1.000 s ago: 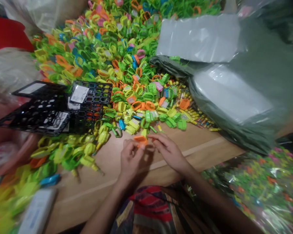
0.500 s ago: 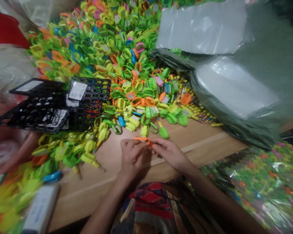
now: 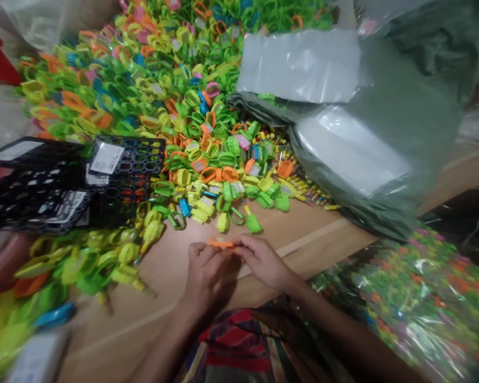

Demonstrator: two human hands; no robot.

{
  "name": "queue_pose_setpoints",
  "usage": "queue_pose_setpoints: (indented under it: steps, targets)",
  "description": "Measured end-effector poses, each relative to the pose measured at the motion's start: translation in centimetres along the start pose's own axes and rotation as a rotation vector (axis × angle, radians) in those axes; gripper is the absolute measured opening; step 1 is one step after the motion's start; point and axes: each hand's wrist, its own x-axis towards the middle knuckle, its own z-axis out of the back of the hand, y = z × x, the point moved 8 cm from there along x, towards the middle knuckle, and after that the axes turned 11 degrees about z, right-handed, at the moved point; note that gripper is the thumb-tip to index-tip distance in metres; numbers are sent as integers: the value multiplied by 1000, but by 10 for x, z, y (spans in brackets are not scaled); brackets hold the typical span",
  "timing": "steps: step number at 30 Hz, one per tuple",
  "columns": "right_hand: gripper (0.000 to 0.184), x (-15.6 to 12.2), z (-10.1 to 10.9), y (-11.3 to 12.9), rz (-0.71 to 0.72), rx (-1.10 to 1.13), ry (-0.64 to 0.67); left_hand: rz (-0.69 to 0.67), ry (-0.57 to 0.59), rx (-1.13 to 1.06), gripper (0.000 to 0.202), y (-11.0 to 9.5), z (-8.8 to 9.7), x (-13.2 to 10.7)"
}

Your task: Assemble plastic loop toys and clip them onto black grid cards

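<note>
Turned more edge-on since a second ago: one orange piece (image 3: 222, 244), held by the left hand (image 3: 209, 271), its right end pinched by the right hand (image 3: 265, 263); we judge its handling unfinished. Right of the right hand, bagged coloured pieces (image 3: 431, 298); left of the left hand, loose yellow-green pieces (image 3: 123, 255); beyond both, one large loose heap (image 3: 183, 101). How many are finished, we cannot tell.
</note>
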Motion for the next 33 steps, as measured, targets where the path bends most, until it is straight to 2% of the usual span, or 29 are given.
queue_pose_setpoints:
  steps: [3,5,6,7,9,10,12,13,14,15,17,18,21,23,24,26,28,31,33]
  targets:
    - [20,4,-6,7,46,-10,46,43,32,17,20,12,3,-5]
    - [19,8,-2,19,133,-35,101,46,74,52,23,29,19,-9]
    - [18,11,6,26,189,-76,101,71,95,91,25,43,32,-11]
    - [19,14,21,31,239,-136,71,86,71,140,25,56,51,-13]
    - [21,17,65,37,301,-299,-80,193,105,217,25,87,85,-16]
    - [22,17,92,37,308,-400,-178,315,84,254,25,104,104,-17]
    - [24,12,144,32,277,-643,-360,473,-73,335,24,120,137,-17]
    - [26,10,165,27,236,-760,-420,509,-128,352,23,119,142,-15]
    - [28,8,183,19,179,-864,-454,494,-151,337,22,111,137,-11]
    - [29,7,196,11,119,-954,-464,454,-124,299,22,99,122,-4]
    - [29,9,208,-7,17,-1087,-430,240,19,106,25,60,68,15]
    - [30,11,209,-15,-12,-1126,-402,164,118,64,28,42,34,24]
    - [33,15,204,-30,-26,-1131,-391,-47,242,39,32,-2,-50,49]
    - [35,12,204,-32,-7,-1057,-470,-92,309,131,37,-13,-91,63]
    - [36,9,204,-30,2,-1005,-517,-97,330,167,37,-14,-104,67]
    - [36,2,201,-25,27,-873,-597,-112,358,193,31,-12,-117,71]
    - [35,-7,190,-16,66,-700,-644,-134,348,144,19,-11,-113,70]
    - [34,-17,156,-7,87,-380,-620,-122,230,-33,21,-14,-88,63]
    - [32,-17,120,-6,66,-181,-501,-76,148,-192,28,-15,-68,57]
